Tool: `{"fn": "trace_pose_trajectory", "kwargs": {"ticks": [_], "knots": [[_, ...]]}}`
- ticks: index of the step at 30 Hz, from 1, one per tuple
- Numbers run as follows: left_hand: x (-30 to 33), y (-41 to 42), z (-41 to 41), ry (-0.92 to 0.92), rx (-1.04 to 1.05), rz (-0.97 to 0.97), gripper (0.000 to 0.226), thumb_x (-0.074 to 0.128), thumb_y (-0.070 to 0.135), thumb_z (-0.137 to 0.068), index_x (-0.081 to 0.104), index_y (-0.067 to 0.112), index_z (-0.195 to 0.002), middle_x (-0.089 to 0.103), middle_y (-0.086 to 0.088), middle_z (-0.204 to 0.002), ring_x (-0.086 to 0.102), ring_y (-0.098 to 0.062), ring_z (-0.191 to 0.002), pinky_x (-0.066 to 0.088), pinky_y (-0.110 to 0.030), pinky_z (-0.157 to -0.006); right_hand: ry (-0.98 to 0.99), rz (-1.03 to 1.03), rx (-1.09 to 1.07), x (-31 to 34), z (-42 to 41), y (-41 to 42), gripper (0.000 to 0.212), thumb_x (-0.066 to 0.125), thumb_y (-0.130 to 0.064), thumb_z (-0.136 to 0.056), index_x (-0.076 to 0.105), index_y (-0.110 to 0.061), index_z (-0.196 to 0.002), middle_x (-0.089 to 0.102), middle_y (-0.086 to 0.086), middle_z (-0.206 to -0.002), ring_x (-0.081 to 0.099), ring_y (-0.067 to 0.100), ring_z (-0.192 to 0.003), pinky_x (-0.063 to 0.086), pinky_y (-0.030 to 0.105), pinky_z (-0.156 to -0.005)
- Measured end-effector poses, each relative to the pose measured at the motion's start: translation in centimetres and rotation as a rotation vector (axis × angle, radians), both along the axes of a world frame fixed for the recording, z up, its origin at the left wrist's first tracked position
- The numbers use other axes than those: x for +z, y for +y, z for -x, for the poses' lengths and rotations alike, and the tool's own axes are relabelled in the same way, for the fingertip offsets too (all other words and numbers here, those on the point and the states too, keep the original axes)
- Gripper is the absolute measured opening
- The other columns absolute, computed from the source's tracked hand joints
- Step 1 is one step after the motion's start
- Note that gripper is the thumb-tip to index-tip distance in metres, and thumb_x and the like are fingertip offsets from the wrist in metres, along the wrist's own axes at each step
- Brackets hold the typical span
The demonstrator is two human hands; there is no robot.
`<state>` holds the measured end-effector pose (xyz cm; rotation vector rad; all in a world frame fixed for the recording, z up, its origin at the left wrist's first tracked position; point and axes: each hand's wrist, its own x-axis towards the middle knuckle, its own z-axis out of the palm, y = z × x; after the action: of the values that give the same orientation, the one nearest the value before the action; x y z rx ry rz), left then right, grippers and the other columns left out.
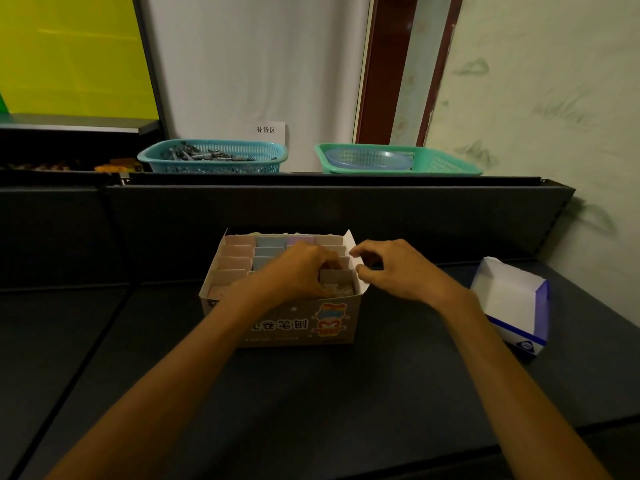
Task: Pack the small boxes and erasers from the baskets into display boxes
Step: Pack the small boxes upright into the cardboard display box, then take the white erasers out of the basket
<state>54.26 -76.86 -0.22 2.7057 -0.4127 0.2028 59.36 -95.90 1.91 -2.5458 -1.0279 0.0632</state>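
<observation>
Hands | left hand (pixel 301 271) curled among pastel small boxes (pixel 239 252), seating one, grip unclear | right hand (pixel 398 268) pinches printed cardboard display box (pixel 298 323) wall at 3 o'clock, steadying

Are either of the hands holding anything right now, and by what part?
Left hand grips a small box by its top, inside the display box. Right hand pinches the display box's right side flap.
</observation>
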Motion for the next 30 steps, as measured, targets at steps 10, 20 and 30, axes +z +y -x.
{"fn": "trace_pose_trajectory", "kwargs": {"ticks": [10,20,30], "knots": [[0.3,-0.3,-0.5,0.04,0.058,-0.1,0.032,0.071,0.022,-0.081,0.063,0.02,-0.111,0.066,0.002,-0.103,0.055,-0.004,-0.085,0.049,-0.022,-0.081,-0.025,-0.065,0.003,-0.5,0.1,0.5,0.039,0.056,-0.027,-0.093,0.051,-0.023,-0.131,0.059,0.001,-0.117,0.058,0.013,-0.102,0.052,0.033,-0.089],[0.9,1.2,1.5,0.012,0.162,-0.098,0.038,0.07,0.034,-0.079,0.059,0.025,-0.114,0.062,0.005,-0.109,0.053,-0.001,-0.091,0.049,-0.022,-0.084,-0.087,-0.035,-0.011,-0.6,0.0,2.2,0.04,0.054,-0.032,-0.093,0.048,-0.026,-0.132,0.06,0.0,-0.119,0.057,0.012,-0.1,0.051,0.035,-0.088],[2.6,4.8,8.6,-0.114,0.607,-0.399,0.064,0.057,0.05,-0.085,0.033,0.026,-0.139,0.043,-0.001,-0.136,0.038,-0.021,-0.124,0.033,-0.04,-0.102,-0.309,-0.099,0.095,-0.5,3.5,5.4,0.049,0.053,-0.041,-0.092,0.041,-0.025,-0.137,0.046,-0.005,-0.138,0.04,0.012,-0.125,0.025,0.028,-0.105]]}}
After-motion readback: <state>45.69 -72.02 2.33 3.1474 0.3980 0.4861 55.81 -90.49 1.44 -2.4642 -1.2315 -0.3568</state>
